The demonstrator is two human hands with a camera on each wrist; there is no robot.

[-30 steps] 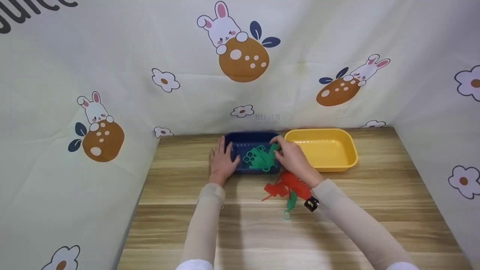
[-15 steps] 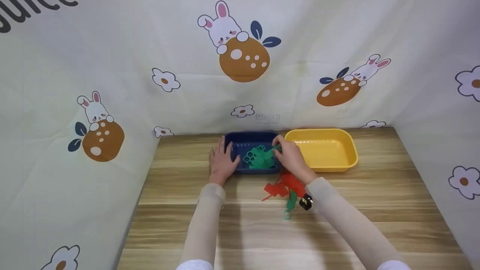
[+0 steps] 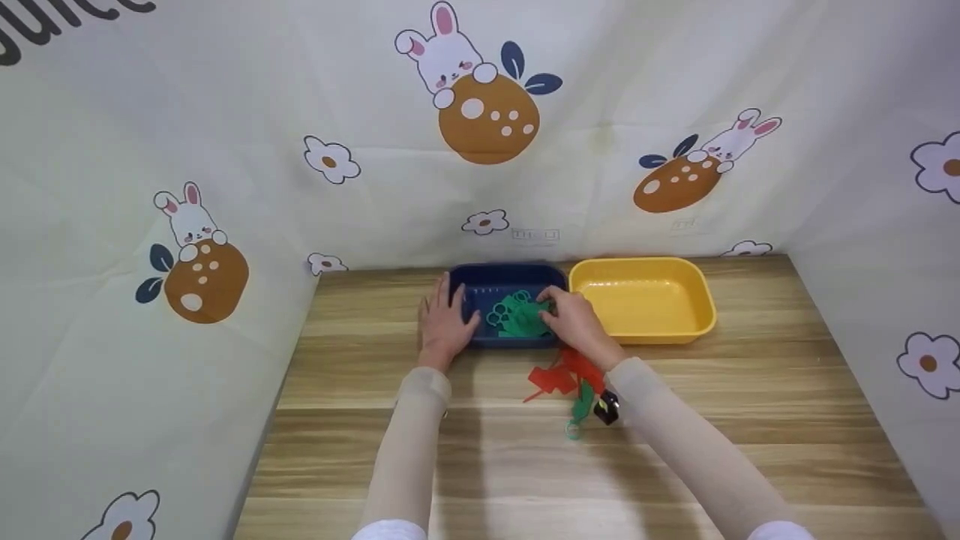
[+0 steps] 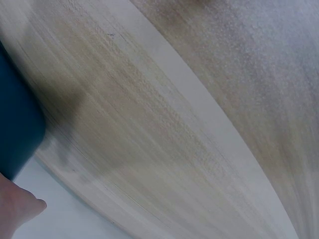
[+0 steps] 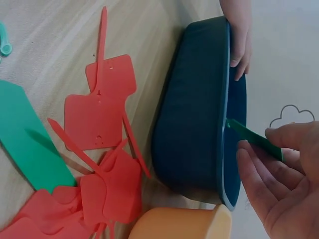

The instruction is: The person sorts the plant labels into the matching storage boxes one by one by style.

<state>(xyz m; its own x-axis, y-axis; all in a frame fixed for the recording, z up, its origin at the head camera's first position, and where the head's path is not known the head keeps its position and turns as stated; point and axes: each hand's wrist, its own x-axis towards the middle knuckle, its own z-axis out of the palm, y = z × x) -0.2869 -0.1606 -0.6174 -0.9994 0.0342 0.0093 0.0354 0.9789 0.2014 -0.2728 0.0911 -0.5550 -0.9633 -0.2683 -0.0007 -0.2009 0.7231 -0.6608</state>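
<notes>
In the head view my right hand (image 3: 576, 319) is over the right side of a dark blue tray (image 3: 469, 343). It pinches a green plastic tag (image 5: 259, 140) between thumb and fingers, seen best in the right wrist view. Below it in the tray lies a heap of green tags (image 3: 517, 319), some with rings. My left hand (image 3: 444, 322) rests on the tray's left rim with its fingers spread; the left wrist view catches only a fingertip (image 4: 30, 204) beside the tray's corner.
A yellow tray (image 3: 652, 337) stands right of the blue one. In front lie red plant labels (image 3: 553, 379), partly under the right forearm, and a green tag with a ring (image 3: 582, 401). A black object (image 3: 607, 407) is by the right cuff. Patterned cloth (image 3: 570, 187) rises behind.
My right hand has moved slightly left and down over the heap, still pinching the green tag, which now sits lower in the blue tray. The left hand has stayed in place.
</notes>
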